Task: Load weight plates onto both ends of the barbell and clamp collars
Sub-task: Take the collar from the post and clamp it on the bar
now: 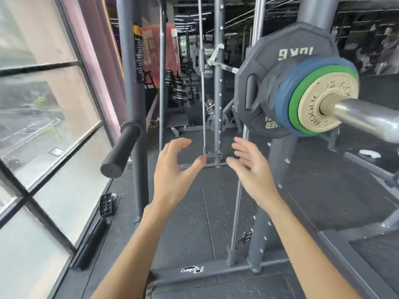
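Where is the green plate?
The green plate sits upper right in the head view, on the barbell between the blue plate and the small tan plate.

Head-worn view, forward-down, near hands (213,167)

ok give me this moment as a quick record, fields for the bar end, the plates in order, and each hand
bar end: barbell sleeve, upper right, pointing toward the camera
plates, inner to outer: black 10kg plate, blue plate, green plate, tan Rogue plate
outside the tan plate: bare sleeve, nothing clamped on it
left hand: open, fingers curved, holds nothing
right hand: open, holds nothing, below the plates
storage peg: left of the hands
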